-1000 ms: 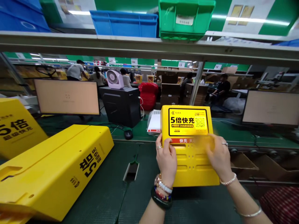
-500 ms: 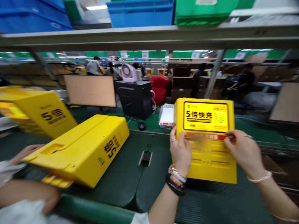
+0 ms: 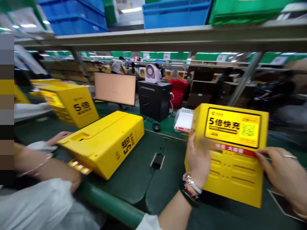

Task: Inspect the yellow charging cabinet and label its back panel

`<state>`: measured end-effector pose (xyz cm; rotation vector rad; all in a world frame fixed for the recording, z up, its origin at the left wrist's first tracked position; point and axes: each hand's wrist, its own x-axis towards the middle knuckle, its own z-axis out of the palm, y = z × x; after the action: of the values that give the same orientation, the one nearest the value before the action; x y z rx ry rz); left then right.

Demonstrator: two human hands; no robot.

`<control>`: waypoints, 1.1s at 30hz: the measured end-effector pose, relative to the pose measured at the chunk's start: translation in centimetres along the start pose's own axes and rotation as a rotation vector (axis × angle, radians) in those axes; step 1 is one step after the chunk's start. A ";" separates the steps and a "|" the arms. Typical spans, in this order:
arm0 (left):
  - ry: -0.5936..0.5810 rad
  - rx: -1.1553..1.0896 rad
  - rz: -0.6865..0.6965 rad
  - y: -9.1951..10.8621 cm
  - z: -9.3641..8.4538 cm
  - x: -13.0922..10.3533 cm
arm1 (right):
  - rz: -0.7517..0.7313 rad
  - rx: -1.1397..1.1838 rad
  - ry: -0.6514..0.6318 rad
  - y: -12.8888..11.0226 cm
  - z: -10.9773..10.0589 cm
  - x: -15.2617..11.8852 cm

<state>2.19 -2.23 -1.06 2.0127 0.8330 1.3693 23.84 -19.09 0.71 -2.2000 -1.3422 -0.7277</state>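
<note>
A yellow box-shaped case (image 3: 240, 179) with black lettering and a bright label panel stands tilted in front of me. A red strip with white characters (image 3: 233, 149) runs across its face below the panel. My left hand (image 3: 199, 163), wearing a ring and several bracelets, is closed at the case's left edge; its thumb, blurred, lies at the strip's left end. At the opposite end, my right hand (image 3: 281, 166) pinches the strip between thumb and fingers, at the case's right edge.
To the left, a co-worker's arm (image 3: 48, 163) reaches around a second yellow case (image 3: 107, 140) lying down. Another yellow case (image 3: 79, 105) stands behind it. A monitor (image 3: 115, 88), a black computer tower (image 3: 153, 99) and a mouse (image 3: 156, 127) line the back below a shelf (image 3: 144, 38).
The view has turned left, so everything sits further right. The case in front of me looks closer and more tilted. Both my hands remain at the strip's ends.
</note>
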 end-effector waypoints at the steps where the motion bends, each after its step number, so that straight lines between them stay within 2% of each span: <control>1: -0.008 -0.009 -0.007 -0.1 0.0 0.1 | -0.022 0.002 -0.016 -1.2 -0.9 0.1; 3: -0.024 -0.016 -0.010 -0.5 0.1 0.2 | 0.008 0.057 -0.074 -3.0 -1.9 0.3; 6: -0.016 -0.003 0.002 -1.1 0.3 0.6 | 0.154 0.199 -0.150 -4.0 -2.0 0.5; 11: 0.026 0.018 0.080 -0.8 0.3 1.0 | 0.359 0.327 -0.066 -4.8 -2.5 0.8; 15: 0.009 0.022 0.064 -0.3 0.2 1.2 | 0.353 0.214 -0.051 -5.3 -2.9 1.1; 17: 0.000 0.021 0.053 -0.2 0.2 1.2 | 0.328 0.232 -0.068 -5.3 -3.3 1.3; 19: -0.006 0.020 0.044 -0.1 0.2 1.2 | 0.351 0.343 -0.100 -5.4 -3.8 1.6; 23: -0.007 0.017 0.039 -0.1 0.2 1.2 | 0.523 0.822 -0.302 -5.7 -5.0 2.2; 25: -0.001 0.020 0.042 -0.1 0.2 1.2 | 0.606 1.003 -0.347 -6.0 -5.2 2.6; 29: -0.003 0.027 0.046 -0.1 0.2 1.1 | 0.696 1.045 -0.244 -6.1 -4.6 2.8; 33: -0.010 0.022 0.040 0.0 0.2 1.1 | 0.629 0.952 -0.115 -5.2 -3.3 2.1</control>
<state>2.68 -1.36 -0.49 2.0613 0.8105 1.3761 19.33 -17.62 5.09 -1.6837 -0.7020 0.2528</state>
